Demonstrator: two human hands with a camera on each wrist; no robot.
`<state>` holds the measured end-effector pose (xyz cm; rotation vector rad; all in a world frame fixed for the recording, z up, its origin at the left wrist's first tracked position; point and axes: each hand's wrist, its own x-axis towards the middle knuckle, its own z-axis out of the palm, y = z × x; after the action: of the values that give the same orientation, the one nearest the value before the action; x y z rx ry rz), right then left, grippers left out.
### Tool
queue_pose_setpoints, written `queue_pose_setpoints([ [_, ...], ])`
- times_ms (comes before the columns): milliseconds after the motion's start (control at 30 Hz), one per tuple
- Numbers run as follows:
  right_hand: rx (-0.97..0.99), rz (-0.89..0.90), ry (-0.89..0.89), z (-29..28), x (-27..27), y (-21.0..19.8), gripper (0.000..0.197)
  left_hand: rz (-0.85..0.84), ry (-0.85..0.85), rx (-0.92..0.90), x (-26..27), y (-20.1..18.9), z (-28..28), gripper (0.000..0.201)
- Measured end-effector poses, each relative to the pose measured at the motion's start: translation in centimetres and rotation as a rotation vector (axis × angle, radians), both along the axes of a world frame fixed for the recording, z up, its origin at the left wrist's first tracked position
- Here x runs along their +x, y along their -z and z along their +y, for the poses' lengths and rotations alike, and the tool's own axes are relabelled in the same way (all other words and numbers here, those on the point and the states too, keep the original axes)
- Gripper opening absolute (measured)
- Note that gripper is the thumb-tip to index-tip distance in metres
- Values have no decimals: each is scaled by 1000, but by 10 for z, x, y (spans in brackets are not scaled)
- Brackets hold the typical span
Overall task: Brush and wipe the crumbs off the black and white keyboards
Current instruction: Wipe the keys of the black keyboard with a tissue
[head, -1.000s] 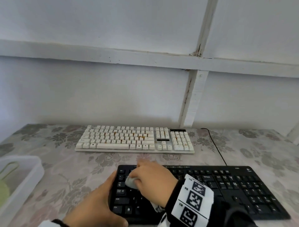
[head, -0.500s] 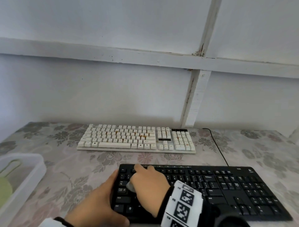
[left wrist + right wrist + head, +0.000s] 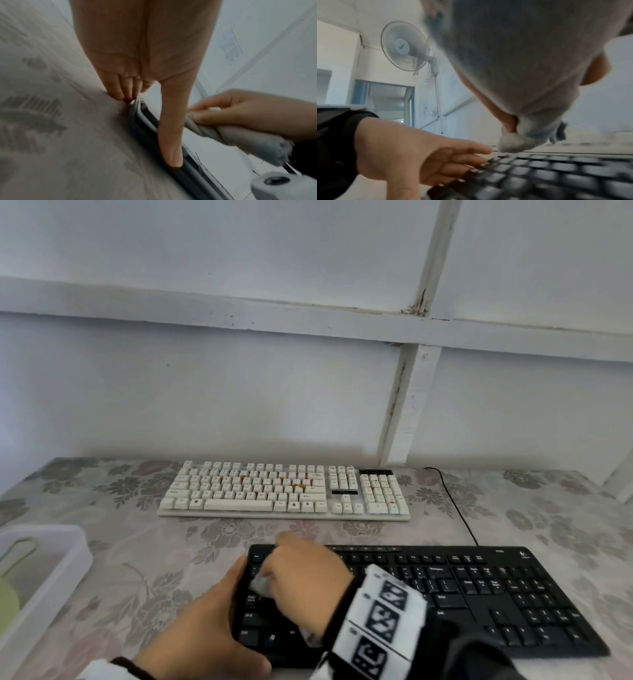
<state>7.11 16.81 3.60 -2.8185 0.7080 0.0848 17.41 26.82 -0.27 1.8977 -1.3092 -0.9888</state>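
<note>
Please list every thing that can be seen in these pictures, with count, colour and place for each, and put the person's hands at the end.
black keyboard: one, black, near edge of the table, under both hands
white keyboard: one, white with orange crumbs on some keys, behind the black one
cloth: one, grey, bunched on the black keyboard's left keys
cable: one, black, running from the wall to the black keyboard
tray: one, clear white plastic, left edge of the table, something pale green inside
table cover: one, beige with grey flowers
wall fan: one, white, high on the wall
left hand: holds the black keyboard's left end
right hand: grips the cloth
</note>
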Motion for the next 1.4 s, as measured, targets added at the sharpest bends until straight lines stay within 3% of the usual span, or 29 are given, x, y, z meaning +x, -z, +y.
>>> queue_pose_setpoints([
  [67,25,50,-48,10,15,5,24,-251,-40,21,-3,-1,0,112],
  [100,21,76,-56,12,18,8,24,-299,-69,15,-4,0,0,113],
  [367,-26,112,45,-17,-34,14,18,105,-55,25,6,11,7,107],
  [567,-82,152,124,-30,-46,3,23,106,-62,18,4,11,8,106],
  [667,28,61,73,-17,-22,0,32,93,-39,11,3,7,6,106],
  [767,84,36,-25,0,7,3,30,-86,-47,44,5,12,0,107],
  [833,57,86,-46,10,16,7,27,-147,-71,73,7,17,-2,119],
  [900,25,112,-25,13,13,12,23,-81,-90,76,8,19,-2,127],
  [1000,15,89,24,4,-8,13,13,31,-72,50,7,13,2,115],
  [1167,-11,119,122,-26,-44,10,18,82,-64,20,9,16,8,108],
  [1400,-11,80,113,-30,-61,16,23,138,-62,-4,9,20,9,109],
])
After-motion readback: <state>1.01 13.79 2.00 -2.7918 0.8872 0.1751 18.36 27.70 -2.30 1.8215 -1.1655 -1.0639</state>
